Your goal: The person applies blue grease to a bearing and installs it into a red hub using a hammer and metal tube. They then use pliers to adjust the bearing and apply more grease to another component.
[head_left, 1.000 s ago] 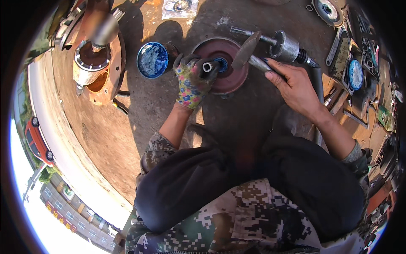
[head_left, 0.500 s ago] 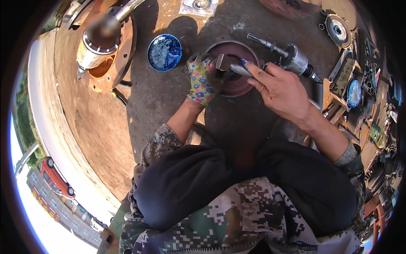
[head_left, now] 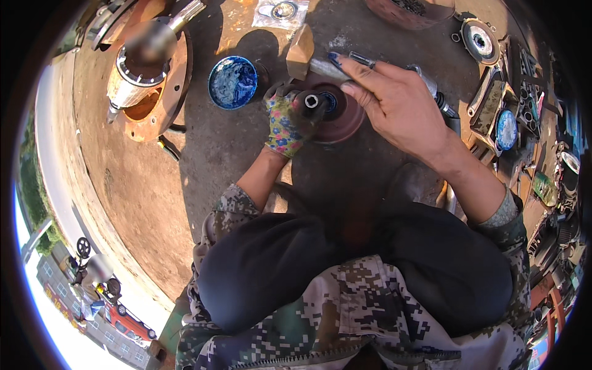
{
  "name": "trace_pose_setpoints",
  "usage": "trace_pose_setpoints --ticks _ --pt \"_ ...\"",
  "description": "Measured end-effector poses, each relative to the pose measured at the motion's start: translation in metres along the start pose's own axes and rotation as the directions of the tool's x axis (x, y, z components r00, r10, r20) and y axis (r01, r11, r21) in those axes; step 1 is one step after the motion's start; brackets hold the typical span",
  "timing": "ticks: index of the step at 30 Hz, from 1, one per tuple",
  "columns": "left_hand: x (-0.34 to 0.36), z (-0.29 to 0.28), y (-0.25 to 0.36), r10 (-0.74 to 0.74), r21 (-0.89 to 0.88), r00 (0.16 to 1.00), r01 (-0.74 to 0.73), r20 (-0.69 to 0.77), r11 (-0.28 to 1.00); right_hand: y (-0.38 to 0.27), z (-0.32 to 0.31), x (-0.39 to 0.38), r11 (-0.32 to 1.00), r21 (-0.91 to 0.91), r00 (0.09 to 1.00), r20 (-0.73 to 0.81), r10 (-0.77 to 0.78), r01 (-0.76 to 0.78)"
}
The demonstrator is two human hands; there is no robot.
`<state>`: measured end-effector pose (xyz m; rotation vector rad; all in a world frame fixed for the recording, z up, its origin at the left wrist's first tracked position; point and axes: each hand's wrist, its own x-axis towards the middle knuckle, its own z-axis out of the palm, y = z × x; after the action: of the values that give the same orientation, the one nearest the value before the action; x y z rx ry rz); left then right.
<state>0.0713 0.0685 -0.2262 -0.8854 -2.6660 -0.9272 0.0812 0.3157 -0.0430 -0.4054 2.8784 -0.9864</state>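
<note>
Left hand (head_left: 284, 123) wraps dark socket tool (head_left: 312, 101) over reddish disc (head_left: 349, 118); right fingers grip hammer (head_left: 300, 54), head past disc's far edge.

Open-air setting. Dark, stained ground (head_left: 213, 163) in shade at centre; hard-edged sunlight on brown dirt (head_left: 132, 197) to left. Farther out, pale grey road (head_left: 54, 148), bent by lens, green vegetation (head_left: 28, 179) alongside. Lower left: grey building (head_left: 54, 279) with windows (head_left: 61, 289), glaring white sky (head_left: 40, 327).
</note>
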Motion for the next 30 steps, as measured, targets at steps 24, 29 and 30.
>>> trace_pose_setpoints --ticks 24,29,30 --pt "0.030 -0.013 0.029 0.105 -0.014 0.975 -0.105 0.193 0.994 0.058 -0.001 -0.062 0.986 0.146 0.992 -0.086 0.089 -0.076" --pt "0.033 -0.016 0.033 0.072 -0.037 0.975 -0.065 0.208 0.997 0.035 -0.005 -0.061 0.993 0.116 0.991 -0.131 0.003 0.012" --pt "0.032 -0.014 0.032 0.065 -0.009 0.974 -0.065 0.216 0.998 0.033 -0.004 -0.063 0.995 0.090 0.993 -0.109 -0.037 0.047"
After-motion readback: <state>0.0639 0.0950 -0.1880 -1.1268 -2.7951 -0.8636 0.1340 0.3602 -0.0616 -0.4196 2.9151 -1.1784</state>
